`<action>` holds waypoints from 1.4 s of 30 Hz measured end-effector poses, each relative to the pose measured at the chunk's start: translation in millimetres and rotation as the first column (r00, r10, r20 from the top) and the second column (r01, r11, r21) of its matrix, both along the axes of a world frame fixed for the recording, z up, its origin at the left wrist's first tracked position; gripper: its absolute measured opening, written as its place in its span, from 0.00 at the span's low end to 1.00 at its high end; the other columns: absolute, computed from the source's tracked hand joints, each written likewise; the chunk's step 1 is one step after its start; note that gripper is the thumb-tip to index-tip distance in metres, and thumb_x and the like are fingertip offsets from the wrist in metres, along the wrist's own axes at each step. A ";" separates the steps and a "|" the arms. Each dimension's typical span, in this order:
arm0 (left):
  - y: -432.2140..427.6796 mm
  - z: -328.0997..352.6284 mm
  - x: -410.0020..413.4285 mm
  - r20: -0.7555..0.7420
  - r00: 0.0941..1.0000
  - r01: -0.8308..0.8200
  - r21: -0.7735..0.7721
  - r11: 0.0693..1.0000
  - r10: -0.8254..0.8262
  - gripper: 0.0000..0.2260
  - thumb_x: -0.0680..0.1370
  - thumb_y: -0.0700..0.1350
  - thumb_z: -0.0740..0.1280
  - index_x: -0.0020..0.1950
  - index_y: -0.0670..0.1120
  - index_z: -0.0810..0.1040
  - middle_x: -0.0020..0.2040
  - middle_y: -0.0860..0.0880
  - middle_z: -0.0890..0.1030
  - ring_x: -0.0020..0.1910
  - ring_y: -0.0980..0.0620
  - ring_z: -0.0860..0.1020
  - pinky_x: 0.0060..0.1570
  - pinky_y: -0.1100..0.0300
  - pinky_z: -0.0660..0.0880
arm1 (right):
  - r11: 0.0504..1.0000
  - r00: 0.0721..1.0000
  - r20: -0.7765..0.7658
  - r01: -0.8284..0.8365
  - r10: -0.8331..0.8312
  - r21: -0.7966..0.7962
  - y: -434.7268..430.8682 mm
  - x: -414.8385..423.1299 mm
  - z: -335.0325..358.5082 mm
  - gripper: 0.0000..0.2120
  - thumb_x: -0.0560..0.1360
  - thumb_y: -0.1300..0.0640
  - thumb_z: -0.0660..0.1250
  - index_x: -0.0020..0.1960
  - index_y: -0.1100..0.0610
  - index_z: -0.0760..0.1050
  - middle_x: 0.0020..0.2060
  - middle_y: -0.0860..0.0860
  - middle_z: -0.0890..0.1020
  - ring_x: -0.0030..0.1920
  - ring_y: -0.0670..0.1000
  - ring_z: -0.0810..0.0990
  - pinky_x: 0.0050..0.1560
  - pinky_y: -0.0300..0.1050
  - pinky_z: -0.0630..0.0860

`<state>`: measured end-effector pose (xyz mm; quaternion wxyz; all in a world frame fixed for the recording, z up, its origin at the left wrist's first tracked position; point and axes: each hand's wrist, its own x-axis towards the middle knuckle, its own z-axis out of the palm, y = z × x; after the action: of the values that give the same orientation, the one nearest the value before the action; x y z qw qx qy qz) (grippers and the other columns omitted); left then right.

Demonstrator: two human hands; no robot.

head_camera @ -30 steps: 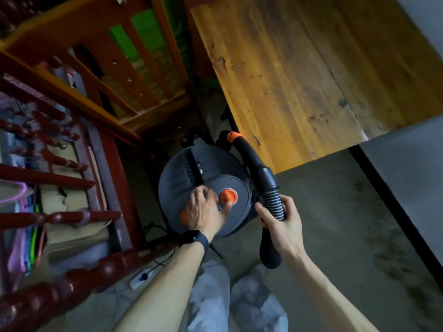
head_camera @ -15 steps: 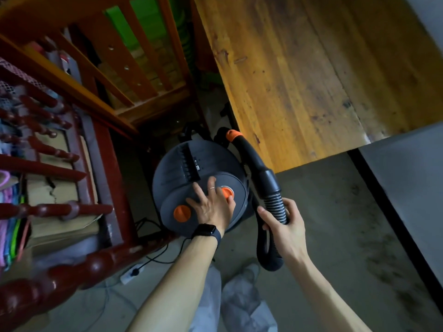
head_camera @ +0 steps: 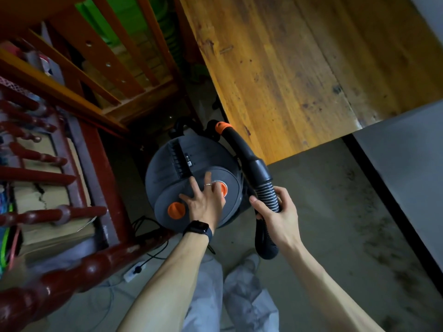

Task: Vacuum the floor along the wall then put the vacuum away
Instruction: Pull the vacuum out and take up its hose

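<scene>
1. Head view, nearest first: looking straight down past pale grey trousers (head_camera: 247, 300) onto a grey concrete floor (head_camera: 323, 212).
2. Reaching forward and down with both bare forearms, a dark watch (head_camera: 197, 230) strapped on the left wrist.
3. Laying the left hand (head_camera: 203, 202) palm down on the lid of the vacuum (head_camera: 167, 173): fingers straight and fanned apart, gripping nothing, a ring (head_camera: 208, 185) on one.
4. Partly covering the orange button (head_camera: 223, 188) with that hand's right edge; orange knob (head_camera: 176, 210) just to its left, uncovered.
5. Clamping the right hand (head_camera: 275, 216) round the ribbed hose (head_camera: 267, 194), fingers and thumb curled tight on it, just right of the canister.
6. Dangling below that grip: the hose's black end piece. Rising above it: a rigid black tube with an orange collar, curving to the canister's far side.
7. Finding the vacuum on the floor, between a dark red turned-wood railing (head_camera: 72, 279) on the left and a worn wooden table (head_camera: 299, 68) on the right.
8. Spotting a white power strip (head_camera: 134, 271), plug in it, on the floor beside the railing.
9. Farther out: an orange-brown slatted frame (head_camera: 107, 68) beyond the vacuum, and at far right a grey wall (head_camera: 407, 176) edged by black skirting (head_camera: 383, 197).
</scene>
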<state>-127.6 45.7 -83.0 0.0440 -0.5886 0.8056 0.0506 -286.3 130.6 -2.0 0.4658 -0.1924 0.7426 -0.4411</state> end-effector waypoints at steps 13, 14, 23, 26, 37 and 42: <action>-0.9 4.5 5.0 0.120 0.991 0.053 0.053 0.997 -0.059 0.10 0.73 0.48 0.74 0.47 0.45 0.77 0.70 0.41 0.73 0.66 0.27 0.69 0.43 0.26 0.76 | 1.000 1.000 0.015 -0.022 0.022 -0.016 2.7 2.5 4.4 0.13 0.70 0.50 0.80 0.48 0.43 0.77 0.38 0.49 0.83 0.37 0.52 0.82 0.44 0.53 0.79; -0.7 4.2 6.0 0.111 0.992 0.055 0.052 0.997 -0.060 0.10 0.74 0.49 0.74 0.49 0.45 0.78 0.71 0.42 0.72 0.68 0.28 0.68 0.45 0.26 0.76 | 1.000 1.000 0.016 -0.022 0.023 -0.016 3.3 2.4 4.3 0.13 0.70 0.50 0.80 0.48 0.43 0.77 0.38 0.48 0.83 0.37 0.51 0.82 0.44 0.53 0.79; 21.9 25.5 66.3 -0.195 0.854 -0.503 -0.075 0.861 0.482 0.19 0.71 0.52 0.74 0.54 0.43 0.74 0.55 0.39 0.77 0.50 0.37 0.76 0.44 0.46 0.74 | 0.998 0.998 -0.027 -0.060 0.061 0.035 1.7 17.7 2.8 0.14 0.70 0.47 0.80 0.49 0.41 0.75 0.40 0.47 0.84 0.39 0.52 0.84 0.49 0.59 0.82; 25.2 28.9 88.9 -0.033 0.812 -0.572 0.146 0.807 0.582 0.21 0.76 0.60 0.68 0.53 0.43 0.73 0.53 0.39 0.78 0.55 0.37 0.76 0.46 0.45 0.74 | 0.995 0.994 -0.054 -0.091 0.094 0.041 -1.4 28.6 3.1 0.15 0.70 0.46 0.79 0.50 0.39 0.75 0.41 0.44 0.84 0.43 0.50 0.84 0.50 0.56 0.81; 27.3 14.1 98.1 0.060 0.947 -0.321 0.171 0.931 0.316 0.14 0.78 0.51 0.69 0.53 0.40 0.78 0.40 0.40 0.82 0.40 0.39 0.82 0.34 0.50 0.76 | 0.986 0.984 -0.079 -0.155 0.160 0.062 -6.9 44.5 -2.4 0.18 0.65 0.40 0.77 0.50 0.39 0.75 0.42 0.48 0.85 0.45 0.55 0.85 0.53 0.61 0.81; 28.2 8.8 107.3 0.105 0.968 -0.239 0.124 0.963 0.227 0.11 0.71 0.48 0.76 0.45 0.44 0.78 0.36 0.44 0.79 0.36 0.42 0.80 0.30 0.52 0.75 | 0.984 0.982 -0.082 -0.162 0.168 0.080 -5.9 46.8 -3.9 0.19 0.65 0.39 0.78 0.51 0.40 0.75 0.43 0.51 0.85 0.46 0.58 0.84 0.52 0.64 0.81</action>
<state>-20.3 73.9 -74.2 0.1138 -0.6767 0.7226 0.0834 -239.5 124.7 -6.0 0.4742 -0.2554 0.7596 -0.3646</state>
